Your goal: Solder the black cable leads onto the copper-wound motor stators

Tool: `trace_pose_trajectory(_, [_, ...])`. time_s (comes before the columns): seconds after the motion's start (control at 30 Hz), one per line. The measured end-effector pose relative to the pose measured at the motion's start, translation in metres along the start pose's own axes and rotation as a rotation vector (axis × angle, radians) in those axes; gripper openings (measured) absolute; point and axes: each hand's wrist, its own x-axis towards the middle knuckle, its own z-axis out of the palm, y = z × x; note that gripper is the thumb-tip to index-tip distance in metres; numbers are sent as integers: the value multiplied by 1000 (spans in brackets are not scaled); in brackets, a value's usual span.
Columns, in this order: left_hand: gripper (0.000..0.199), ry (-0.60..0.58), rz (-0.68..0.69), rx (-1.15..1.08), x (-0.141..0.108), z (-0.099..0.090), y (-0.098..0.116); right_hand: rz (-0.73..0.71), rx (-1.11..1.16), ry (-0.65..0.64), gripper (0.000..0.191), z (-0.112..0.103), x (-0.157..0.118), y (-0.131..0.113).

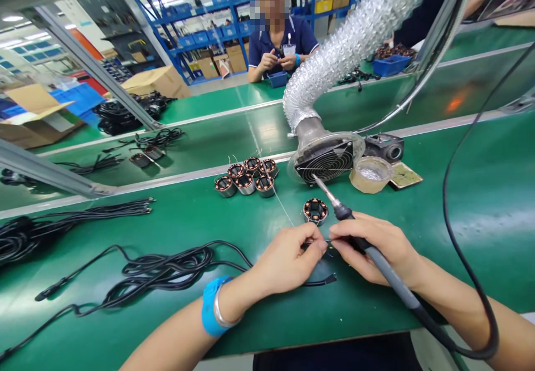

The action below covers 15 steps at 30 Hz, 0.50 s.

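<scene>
My left hand (288, 259) is closed in a pinch on a thin wire, mostly hidden by the fingers. My right hand (376, 243) grips a soldering iron (390, 276), its metal tip pointing up and left. The right thumb and index fingertips meet near the same wire, close to the left fingertips. Just beyond the hands stands a small motor stator (315, 211) with copper windings. A black power cable (179, 268) lies coiled on the left and passes under my left wrist. A black cable end (320, 283) shows below the left hand.
Several more stators (245, 184) are grouped beyond my left hand. A fume extractor (326, 162) with a silver hose stands ahead, beside a round tub (371, 175) and a flat tin (405, 175). A bundle of black cables (83, 218) lies left. A person (278, 48) sits across.
</scene>
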Motion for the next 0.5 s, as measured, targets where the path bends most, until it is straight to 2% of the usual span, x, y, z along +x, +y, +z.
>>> trace_pose_trajectory(0.17, [24,-2,-22,-200,5,7,-8,-38,8,-41,32,1,0,4])
trace_pose_trajectory(0.27, [24,62,-26,-313,12,14,-11,-33,-29,-33,31,-3,-1,3])
trace_pose_trajectory(0.4, [21,192,-66,-308,17,22,-11,119,-55,43,46,-16,-11,-3])
trace_pose_trajectory(0.5, [21,218,-104,-291,18,25,-11,215,-65,141,54,-26,-21,-7])
